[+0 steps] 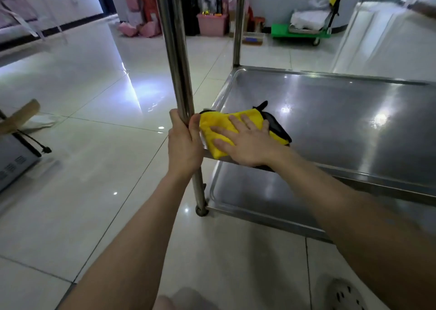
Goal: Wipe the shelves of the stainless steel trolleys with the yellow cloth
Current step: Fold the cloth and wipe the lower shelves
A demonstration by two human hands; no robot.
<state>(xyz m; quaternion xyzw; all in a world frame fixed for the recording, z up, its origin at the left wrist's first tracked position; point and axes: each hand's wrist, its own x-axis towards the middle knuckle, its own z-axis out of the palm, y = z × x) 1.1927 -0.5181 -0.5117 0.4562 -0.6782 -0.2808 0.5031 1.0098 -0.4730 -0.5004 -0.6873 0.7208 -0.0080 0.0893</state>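
A stainless steel trolley fills the right half of the head view. Its middle shelf (pixel 342 121) is a shiny tray with a raised rim, and the bottom shelf (pixel 247 191) lies below it near the floor. The yellow cloth (pixel 219 121), with a black edge, lies on the near left corner of the middle shelf. My right hand (pixel 245 142) presses flat on the cloth with fingers spread. My left hand (pixel 185 144) is wrapped around the trolley's near left upright post (pixel 175 57) at shelf height.
Glossy white floor tiles (pixel 94 144) surround the trolley. A pink bin (pixel 212 24), bags and a green flat cart (pixel 299 31) stand along the far wall. A grey appliance with a black cord (pixel 16 161) sits at the left. My shoe (pixel 344 295) shows at the bottom right.
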